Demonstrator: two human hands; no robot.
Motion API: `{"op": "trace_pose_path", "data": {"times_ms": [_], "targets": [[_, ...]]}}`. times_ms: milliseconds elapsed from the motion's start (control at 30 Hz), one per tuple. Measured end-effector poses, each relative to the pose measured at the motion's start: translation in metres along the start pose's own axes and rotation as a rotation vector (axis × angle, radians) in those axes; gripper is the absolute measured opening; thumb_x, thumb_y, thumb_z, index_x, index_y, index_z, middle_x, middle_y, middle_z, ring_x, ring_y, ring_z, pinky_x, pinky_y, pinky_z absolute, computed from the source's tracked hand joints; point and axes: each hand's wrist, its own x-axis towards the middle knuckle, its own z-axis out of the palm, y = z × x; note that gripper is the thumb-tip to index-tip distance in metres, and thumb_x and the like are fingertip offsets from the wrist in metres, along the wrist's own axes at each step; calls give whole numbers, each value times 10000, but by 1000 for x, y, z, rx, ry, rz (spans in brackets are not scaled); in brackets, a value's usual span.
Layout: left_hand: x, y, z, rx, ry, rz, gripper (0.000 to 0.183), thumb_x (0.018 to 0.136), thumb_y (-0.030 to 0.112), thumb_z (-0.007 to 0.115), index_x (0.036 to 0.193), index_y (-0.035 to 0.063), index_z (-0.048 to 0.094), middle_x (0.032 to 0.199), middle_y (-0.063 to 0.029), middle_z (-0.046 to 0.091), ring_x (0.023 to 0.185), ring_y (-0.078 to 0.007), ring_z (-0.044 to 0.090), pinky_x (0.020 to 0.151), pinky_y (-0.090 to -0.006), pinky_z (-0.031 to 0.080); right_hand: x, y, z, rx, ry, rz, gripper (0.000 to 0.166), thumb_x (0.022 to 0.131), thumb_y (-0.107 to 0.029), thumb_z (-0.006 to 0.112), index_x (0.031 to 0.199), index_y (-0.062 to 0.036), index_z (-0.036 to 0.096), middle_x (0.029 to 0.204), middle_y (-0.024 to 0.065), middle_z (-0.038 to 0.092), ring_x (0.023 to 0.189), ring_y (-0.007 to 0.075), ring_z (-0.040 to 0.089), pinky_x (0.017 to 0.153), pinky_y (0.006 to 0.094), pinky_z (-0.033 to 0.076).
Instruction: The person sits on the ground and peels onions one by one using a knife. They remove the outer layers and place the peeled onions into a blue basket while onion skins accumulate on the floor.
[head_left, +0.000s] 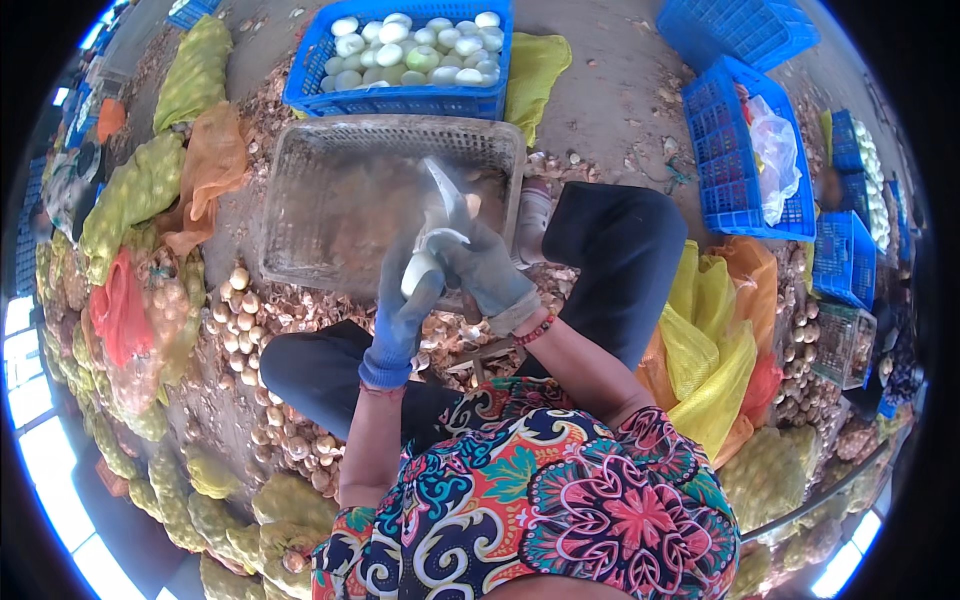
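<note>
My left hand (409, 300), in a blue and grey work glove, holds a pale peeled onion (421, 271) over the near edge of a worn grey plastic crate (274, 202). My right hand (484, 262), in a grey glove, grips a knife (445, 184) whose blade points away from me. Its handle is mostly hidden by the fingers. A strip of white onion layer (448, 235) shows between the two hands. Beyond the grey crate stands a blue plastic crate (397, 105) full of peeled onions (392, 54).
Unpeeled onions (244, 322) and dry skins lie on the floor at the left. Filled mesh sacks (135, 195) line the left side. Yellow sacks (705, 345) lie at the right, below a blue crate (712, 157) holding a clear plastic bag (772, 157).
</note>
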Motion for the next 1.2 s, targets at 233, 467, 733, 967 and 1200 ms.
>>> {"op": "trace_pose_path", "data": {"times_ms": [233,467,733,967,1200], "targets": [[-8,-5,-37,-360,53,55,698,869,275,677,1452,25,385,1128,-106,592,978,-240,611,875,-377,508,27,2,-12,-4,20,-19,164,958,-134,632,1104,-63,654,858,2,637,587,61,522,515,205,434],[1,-18,-81,-411,234,7,527,877,238,681,1346,70,511,1068,-94,655,883,-241,670,746,-383,574,80,74,-39,-1087,-76,-398,507,845,-299,729,1238,-44,535,1026,253,662,965,439,631,806,471,507],[187,108,-119,-208,160,223,256,976,192,610,1166,21,600,1070,-128,673,885,-222,690,717,-360,621,45,60,-33,-1086,-149,26,230,902,-243,664,953,-31,590,810,154,660,697,286,642,647,413,502],[56,130,-235,265,671,454,315,950,180,660,1224,30,617,1100,-65,683,953,-196,676,776,-336,552,41,53,-45,-216,35,358,243,968,-298,642,1109,-102,612,826,51,675,490,120,517,430,262,413],[-285,-44,-423,526,1177,-5,167,918,190,646,1031,68,663,881,-46,667,736,-159,635,607,-281,510,8,106,-21,-622,-72,585,230,974,-262,632,1131,-93,629,787,46,671,455,94,506,393,228,382]]}}
